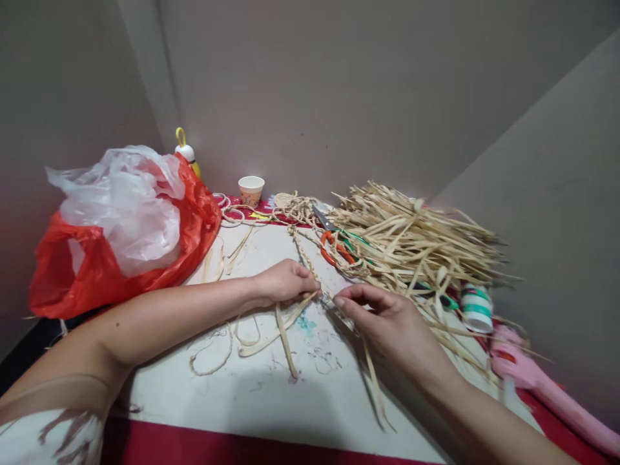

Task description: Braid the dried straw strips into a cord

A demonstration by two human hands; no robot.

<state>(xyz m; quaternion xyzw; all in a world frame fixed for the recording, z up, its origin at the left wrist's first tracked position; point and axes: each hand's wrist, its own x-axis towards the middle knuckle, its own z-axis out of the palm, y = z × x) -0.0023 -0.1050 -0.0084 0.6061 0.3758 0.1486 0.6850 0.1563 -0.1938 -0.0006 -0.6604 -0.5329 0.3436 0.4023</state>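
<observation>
My left hand is closed on a braided straw cord, which runs from it toward the back of the white board. Loose flat straw strips hang below that hand and lie on the board. Just to the right, my right hand has thumb and forefinger pinched together. A straw strip trails down from beneath this hand onto the board. Past the hands lie scissors with orange handles, partly under straw.
A large bundle of dry straw lies at the right. Beside it are a green-and-white roll and a pink glue gun. At left sits a red plastic bag; a paper cup and a bottle stand behind. The white board covers red cloth.
</observation>
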